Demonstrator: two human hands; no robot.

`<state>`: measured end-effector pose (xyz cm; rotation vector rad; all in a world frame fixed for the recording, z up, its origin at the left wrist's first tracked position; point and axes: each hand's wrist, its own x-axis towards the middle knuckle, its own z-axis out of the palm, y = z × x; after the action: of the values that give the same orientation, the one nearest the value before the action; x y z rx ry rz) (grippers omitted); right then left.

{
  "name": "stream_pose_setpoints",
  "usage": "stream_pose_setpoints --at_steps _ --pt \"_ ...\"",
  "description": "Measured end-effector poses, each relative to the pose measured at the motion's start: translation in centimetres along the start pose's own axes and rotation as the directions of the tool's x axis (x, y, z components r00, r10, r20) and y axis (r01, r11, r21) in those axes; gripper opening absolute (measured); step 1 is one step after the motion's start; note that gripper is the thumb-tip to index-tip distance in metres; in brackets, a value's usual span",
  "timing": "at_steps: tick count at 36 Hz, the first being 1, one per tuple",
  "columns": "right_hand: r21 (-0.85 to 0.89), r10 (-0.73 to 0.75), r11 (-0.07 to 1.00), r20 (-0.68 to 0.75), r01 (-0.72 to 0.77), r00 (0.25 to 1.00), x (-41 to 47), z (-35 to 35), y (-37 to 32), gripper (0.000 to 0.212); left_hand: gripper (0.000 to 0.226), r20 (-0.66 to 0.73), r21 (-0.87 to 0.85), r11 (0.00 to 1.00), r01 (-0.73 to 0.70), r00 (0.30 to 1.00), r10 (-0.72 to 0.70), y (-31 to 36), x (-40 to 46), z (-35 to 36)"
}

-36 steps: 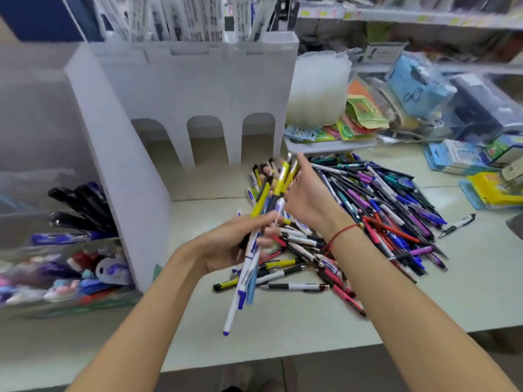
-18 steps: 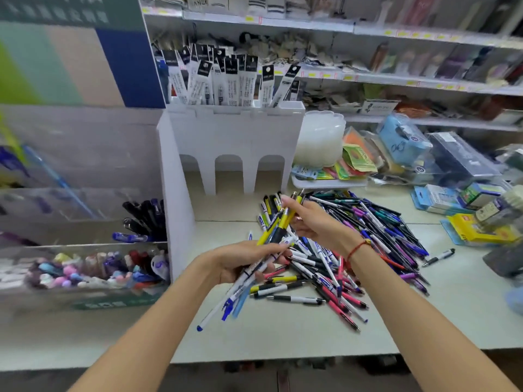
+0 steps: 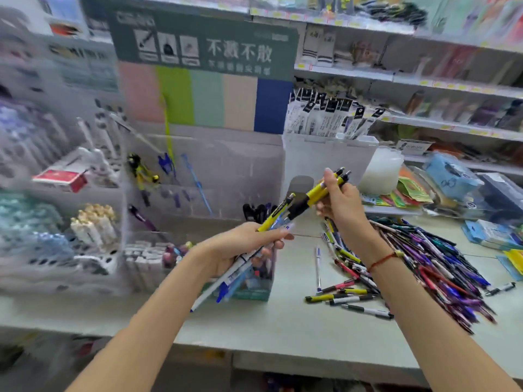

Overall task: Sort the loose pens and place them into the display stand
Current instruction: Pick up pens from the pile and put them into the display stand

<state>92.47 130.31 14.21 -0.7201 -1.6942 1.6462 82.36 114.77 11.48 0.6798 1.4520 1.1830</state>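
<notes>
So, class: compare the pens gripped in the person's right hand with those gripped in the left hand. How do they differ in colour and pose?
The right hand pinches yellow pens with black grips; the left hand grips mostly white-and-blue pens, plus one yellow. The yellow pens sit raised, level with the display stand; the white-and-blue pens slant down toward the counter. Both bundles tilt the same diagonal way.

You have bare pale green desk [image 3: 283, 321] along the near edge, between your forearms. To the right, the sprawling heap of loose pens [image 3: 424, 267] covers the surface. To the left, the clear plastic display stand [image 3: 198, 176] walls off the far side, with the white arched divider [image 3: 317, 159] behind.
</notes>
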Motion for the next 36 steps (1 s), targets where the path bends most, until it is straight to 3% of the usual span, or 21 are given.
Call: stream_pose_setpoints --at_steps 6,10,13,17,21,24,29,34,36 --pt "0.130 0.024 0.991 -0.110 -0.009 0.994 -1.2 9.9 -0.2 0.027 0.031 -0.128 -0.153 0.987 -0.040 0.992 0.021 -1.5 -4.9 -9.9" --pt "0.268 0.040 0.963 -0.155 0.003 0.987 -2.2 16.7 -0.1 0.023 0.025 -0.229 -0.267 0.948 -0.172 0.967 0.110 -2.4 -7.9 -15.4" --pt "0.266 0.019 0.963 -0.184 0.032 0.983 -2.2 21.0 -0.4 0.021 0.023 -0.332 -0.344 0.895 -0.283 0.929 0.166 -2.9 -9.8 -18.8" --pt "0.097 -0.067 0.991 -0.239 0.093 0.969 -1.3 26.0 -0.9 0.025 0.020 -0.507 -0.377 0.815 -0.440 0.835 0.216 -3.7 -11.6 -21.6" --pt "-0.244 -0.278 0.946 -0.264 0.215 0.924 0.3 29.1 -0.2 0.027 0.019 -0.652 -0.372 0.717 -0.589 0.716 0.250 -5.0 -12.6 -21.8" --pt "-0.495 -0.357 0.837 -0.173 0.232 0.918 1.3 30.2 1.0 0.026 0.018 -0.681 -0.424 0.668 -0.611 0.701 0.210 -5.1 -12.6 -21.3" --pt "-0.716 -0.383 0.641 0.015 0.277 0.924 2.3 30.7 2.2 0.033 0.019 -0.656 -0.502 0.614 -0.609 0.731 0.188 -5.0 -12.3 -21.6" --pt "-0.904 -0.435 0.136 0.313 0.405 0.844 2.4 31.6 2.6 0.033 0.022 -0.591 -0.603 0.559 -0.569 0.789 0.167 -5.4 -11.9 -22.3" --pt "-0.917 -0.360 0.118 0.319 0.382 0.877 2.1 31.9 2.9 0.042 0.023 -0.544 -0.651 0.535 -0.539 0.822 0.167 -5.7 -12.1 -22.3"
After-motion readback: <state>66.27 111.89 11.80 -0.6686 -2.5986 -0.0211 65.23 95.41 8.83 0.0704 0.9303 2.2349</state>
